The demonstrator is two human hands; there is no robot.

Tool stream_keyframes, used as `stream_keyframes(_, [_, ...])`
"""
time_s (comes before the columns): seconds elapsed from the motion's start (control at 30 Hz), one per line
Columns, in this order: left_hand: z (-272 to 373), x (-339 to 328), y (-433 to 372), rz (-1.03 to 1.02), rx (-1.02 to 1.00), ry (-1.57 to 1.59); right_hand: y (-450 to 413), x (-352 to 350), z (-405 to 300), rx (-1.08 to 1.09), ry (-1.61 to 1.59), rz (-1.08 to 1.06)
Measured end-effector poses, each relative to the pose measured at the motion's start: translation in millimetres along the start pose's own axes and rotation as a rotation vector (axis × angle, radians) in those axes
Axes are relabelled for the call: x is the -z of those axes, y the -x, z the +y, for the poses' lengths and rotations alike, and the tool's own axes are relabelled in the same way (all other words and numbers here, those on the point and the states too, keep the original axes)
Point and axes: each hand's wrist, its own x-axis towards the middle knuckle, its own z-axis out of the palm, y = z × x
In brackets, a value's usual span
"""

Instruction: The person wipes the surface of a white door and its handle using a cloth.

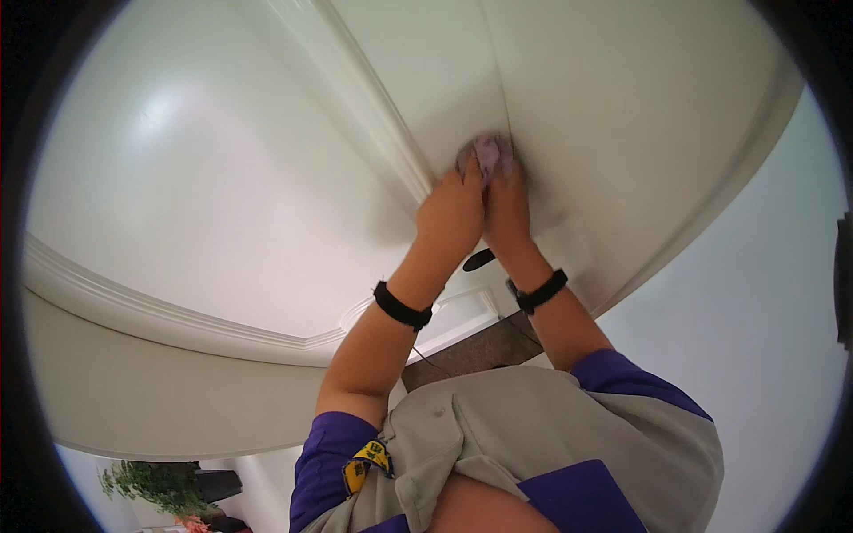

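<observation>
A crumpled mauve cloth (488, 152) is pressed against the white panelled door (220, 200), close to the thin vertical seam. My left hand (453, 210) grips the cloth from the left, its fingers bunched at the top. Right beside it, my right hand (508, 210) holds the same cloth, the two hands nearly touching. Some fingertips are blurred or hidden by the folds. Just below the hands, a black door handle (478, 260) juts out, partly covered by my right wrist.
A raised moulding (373, 86) runs along the door beside the hands. White wall (726, 293) lies to the right. Brown flooring (480, 353) shows beneath my arms. At lower left stand a green leafy plant (153, 486) and coral-coloured flowers (191, 524).
</observation>
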Motion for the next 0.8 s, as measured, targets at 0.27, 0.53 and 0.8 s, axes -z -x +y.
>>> stream_keyframes(0.27, [-7.7,39.3,-5.8,0.141,-0.093,0.123,-41.9,11.9,-31.1,-0.153,0.06,-0.105])
stream_keyframes(0.53, [-14.1,32.8,-5.5,-0.047,0.05,0.145,-35.5,-3.5,-20.6,-0.177,-0.041,-0.164])
stream_keyframes(0.8, [-23.8,17.0,16.6,-0.157,0.006,0.114,17.8,-7.3,-9.4,-0.206,0.024,-0.221])
